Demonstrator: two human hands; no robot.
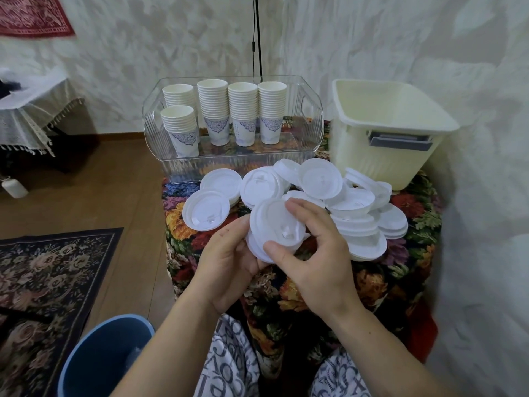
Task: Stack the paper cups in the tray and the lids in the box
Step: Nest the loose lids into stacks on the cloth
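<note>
Several stacks of white paper cups (243,113) with a blue pattern stand upright in a clear plastic tray (310,138) at the back of the small table. A cream plastic box (380,156) stands to its right, and its visible inside holds nothing. Loose white lids (320,179) lie heaped in front of both. My left hand (226,259) cups a small stack of lids (272,222) from below. My right hand (312,253) pinches the top lid of that stack between thumb and fingers, just above the table's front part.
The table wears a dark floral cloth (400,270). A blue bucket (94,359) stands on the floor at the lower left, beside a patterned rug (43,270). A black stand with a cable (257,38) rises behind the tray. White wall cloth hangs close on the right.
</note>
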